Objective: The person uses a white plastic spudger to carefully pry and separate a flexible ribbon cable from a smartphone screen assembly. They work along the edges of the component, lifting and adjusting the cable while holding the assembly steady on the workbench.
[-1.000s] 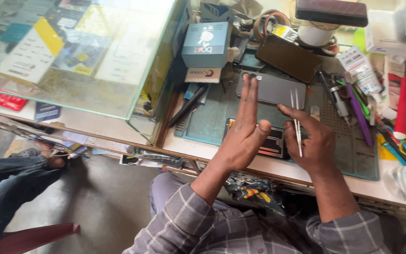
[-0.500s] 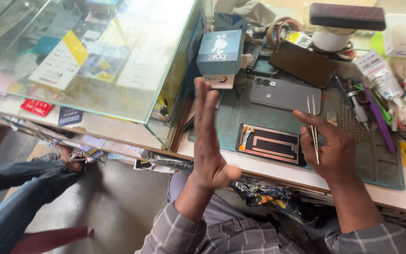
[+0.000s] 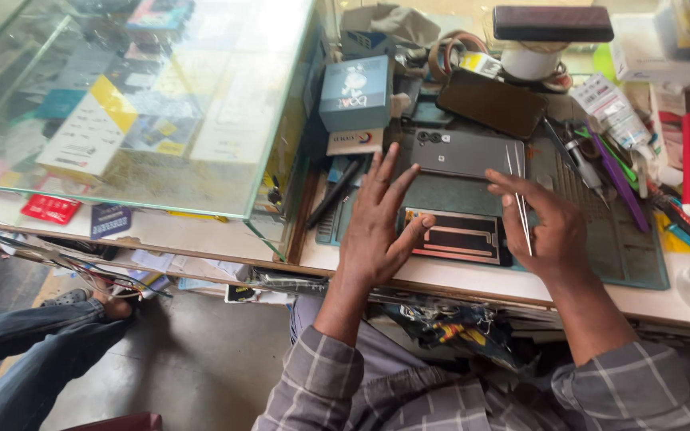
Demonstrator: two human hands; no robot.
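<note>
Left hand (image 3: 377,231) lies flat with fingers spread on the grey-green work mat (image 3: 624,247), its thumb touching the opened dark phone frame with copper-coloured coil (image 3: 457,237). Right hand (image 3: 545,227) pinches thin metal tweezers (image 3: 519,199) just right of that frame. Farther off on the desk (image 3: 521,281) lies a grey phone back cover (image 3: 461,152).

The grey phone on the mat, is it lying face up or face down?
Face down: the grey phone shows its plain back with the camera lenses in one corner, and no screen.
</note>
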